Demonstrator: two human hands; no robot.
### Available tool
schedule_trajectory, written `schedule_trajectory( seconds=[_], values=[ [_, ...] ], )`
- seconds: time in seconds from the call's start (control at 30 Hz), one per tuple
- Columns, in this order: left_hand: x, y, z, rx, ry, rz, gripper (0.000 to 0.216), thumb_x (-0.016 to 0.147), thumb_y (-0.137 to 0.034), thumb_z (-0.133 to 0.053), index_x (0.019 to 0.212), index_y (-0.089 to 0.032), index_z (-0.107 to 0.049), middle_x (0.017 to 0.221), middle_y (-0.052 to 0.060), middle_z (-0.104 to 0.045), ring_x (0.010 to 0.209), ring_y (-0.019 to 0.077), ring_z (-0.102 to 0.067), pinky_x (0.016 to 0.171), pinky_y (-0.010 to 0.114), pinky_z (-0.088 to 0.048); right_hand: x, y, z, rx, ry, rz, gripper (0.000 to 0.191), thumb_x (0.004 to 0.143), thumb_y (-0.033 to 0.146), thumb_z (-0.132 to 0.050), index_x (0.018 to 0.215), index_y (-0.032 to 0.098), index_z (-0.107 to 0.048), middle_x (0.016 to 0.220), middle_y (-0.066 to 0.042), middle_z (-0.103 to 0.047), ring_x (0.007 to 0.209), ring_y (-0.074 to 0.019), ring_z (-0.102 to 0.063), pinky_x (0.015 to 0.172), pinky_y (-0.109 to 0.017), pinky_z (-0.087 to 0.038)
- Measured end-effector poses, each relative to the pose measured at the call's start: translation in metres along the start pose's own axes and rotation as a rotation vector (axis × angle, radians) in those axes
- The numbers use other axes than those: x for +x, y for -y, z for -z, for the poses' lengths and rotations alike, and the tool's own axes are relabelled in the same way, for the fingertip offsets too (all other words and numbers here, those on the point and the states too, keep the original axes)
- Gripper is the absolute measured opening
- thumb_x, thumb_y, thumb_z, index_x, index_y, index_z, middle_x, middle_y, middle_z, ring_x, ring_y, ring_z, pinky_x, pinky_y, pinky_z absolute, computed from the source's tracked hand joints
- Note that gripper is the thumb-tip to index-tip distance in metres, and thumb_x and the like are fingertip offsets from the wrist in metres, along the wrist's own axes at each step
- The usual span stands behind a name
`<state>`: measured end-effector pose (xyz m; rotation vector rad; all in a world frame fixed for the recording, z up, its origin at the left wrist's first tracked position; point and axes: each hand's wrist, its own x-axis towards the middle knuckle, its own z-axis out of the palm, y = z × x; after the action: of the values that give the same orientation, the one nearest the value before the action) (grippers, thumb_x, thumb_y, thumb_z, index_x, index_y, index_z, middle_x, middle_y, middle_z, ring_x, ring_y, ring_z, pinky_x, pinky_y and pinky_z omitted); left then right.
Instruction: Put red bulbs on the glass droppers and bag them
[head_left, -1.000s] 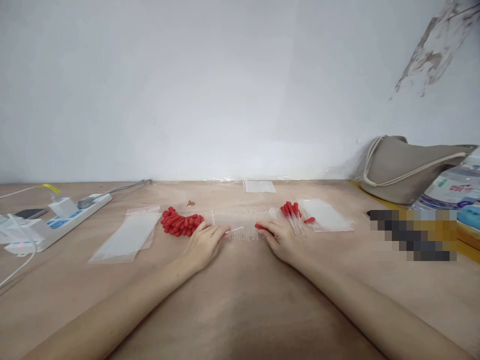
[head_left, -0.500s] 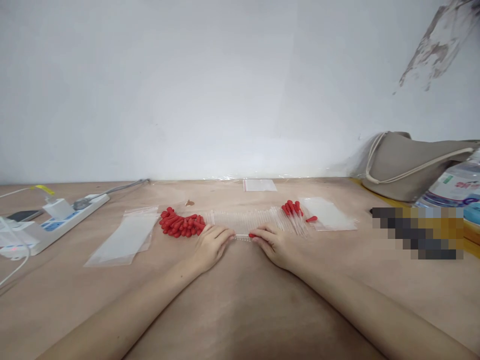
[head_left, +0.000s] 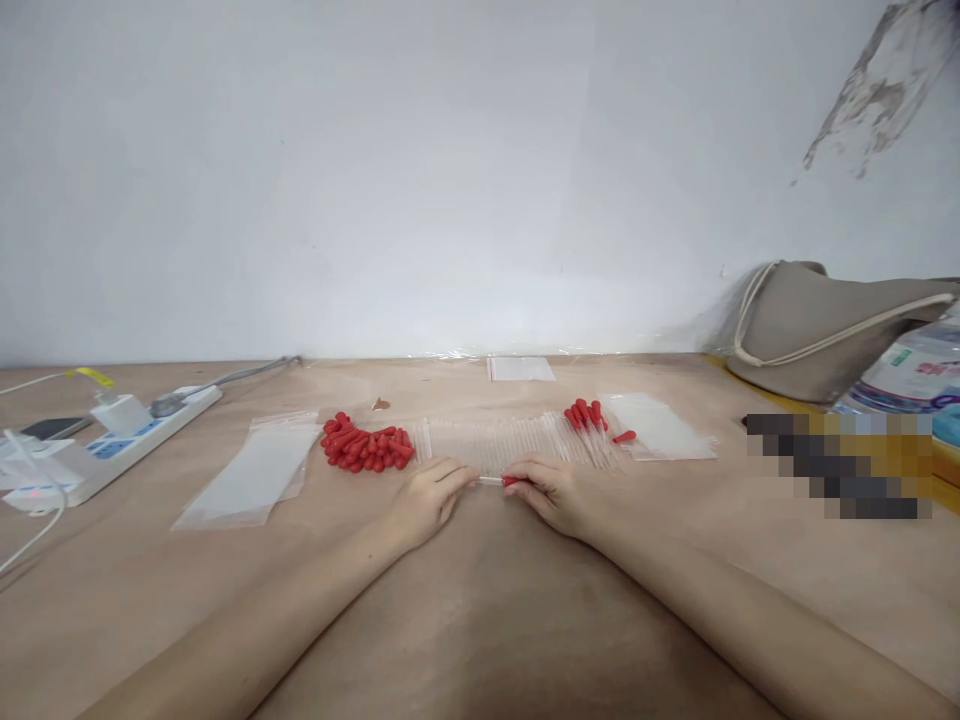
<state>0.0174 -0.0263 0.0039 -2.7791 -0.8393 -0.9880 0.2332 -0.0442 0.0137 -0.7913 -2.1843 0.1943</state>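
My left hand [head_left: 433, 500] is closed on a thin clear glass dropper tube [head_left: 490, 481] at the middle of the table. Pinched in the fingers of my right hand [head_left: 546, 492] is a red rubber bulb [head_left: 509, 481], which meets the tube's right end. How far the tube goes into the bulb is hidden. Just beyond both hands lies a row of clear dropper tubes [head_left: 487, 440]. A pile of red rubber bulbs [head_left: 367, 448] is beside the row's left end. At its right end lie several droppers with red bulbs [head_left: 588, 414] and a single red bulb [head_left: 624, 437].
Clear plastic bags [head_left: 244, 475] lie to the left, more bags [head_left: 660, 428] to the right, and a small zip bag [head_left: 523, 369] by the wall. A power strip [head_left: 142, 440] with cables is far left. A grey bag [head_left: 817, 320] and a plastic bottle [head_left: 904, 372] stand far right.
Both hands have drawn slightly toward me with the tube and bulb, away from the row of tubes. The view has shifted a little.
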Motion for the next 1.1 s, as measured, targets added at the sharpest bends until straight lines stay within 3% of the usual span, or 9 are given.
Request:
schedule_trajectory(
  seconds=[0.43,0.83,1.1],
  values=[
    [-0.006,0.001,-0.002,0.121,-0.009,-0.137,0.024,0.085,-0.012,-0.038,0.103,-0.015,-0.052,0.082,0.007,-0.06,0.072,0.0156,-0.053,0.063,0.026,-0.046,0.0,0.003,0.001,-0.054,0.014,0.041,0.017,0.084,0.025,-0.042,0.084,0.02,-0.058,0.07,-0.003,-0.061,0.066,-0.0127,-0.055,0.06,-0.024,-0.045],
    [-0.003,-0.007,-0.007,0.156,-0.081,-0.13,0.021,0.085,-0.013,-0.038,0.098,-0.013,-0.054,0.079,0.007,-0.06,0.071,0.0155,-0.054,0.062,0.026,-0.048,-0.001,-0.002,-0.008,-0.074,0.02,0.065,0.016,0.083,0.025,-0.044,0.081,0.016,-0.057,0.069,-0.005,-0.059,0.064,-0.0137,-0.052,0.059,-0.026,-0.042],
    [-0.003,-0.005,-0.007,0.179,-0.03,-0.161,0.027,0.083,-0.008,-0.033,0.101,-0.013,-0.053,0.08,0.008,-0.06,0.072,0.0159,-0.055,0.063,0.027,-0.049,-0.001,-0.004,-0.01,-0.067,0.051,0.095,0.016,0.083,0.022,-0.043,0.082,0.015,-0.057,0.071,-0.006,-0.06,0.065,-0.0137,-0.053,0.06,-0.025,-0.043]
  ],
)
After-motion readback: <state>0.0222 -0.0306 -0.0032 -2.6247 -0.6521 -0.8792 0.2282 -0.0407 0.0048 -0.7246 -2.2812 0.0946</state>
